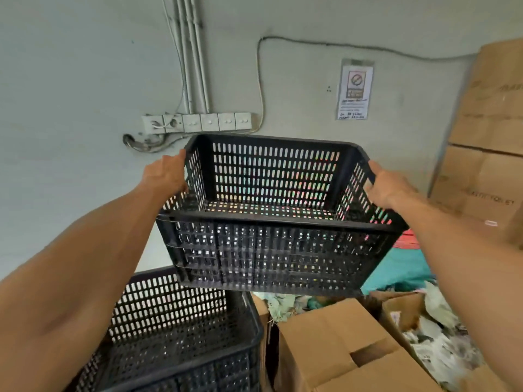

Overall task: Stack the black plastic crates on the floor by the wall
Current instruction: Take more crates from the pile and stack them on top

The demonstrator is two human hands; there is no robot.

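I hold a black slotted plastic crate [271, 247] up in the air in front of the wall, open side up and level. My left hand [167, 174] grips its left short rim and my right hand [389, 185] grips its right short rim. Below and to the left stands another black crate [181, 329] by the wall, empty inside; the held crate's lower left corner overlaps it in view. Whether more crates lie under that one is hidden by the frame's edge.
Open cardboard boxes [348, 352] with paper and rubbish fill the floor at lower right. Tall stacked cartons [489, 142] stand at the right. On the wall are a row of sockets [198, 123], conduit pipes [192, 52] and a paper notice [355, 89].
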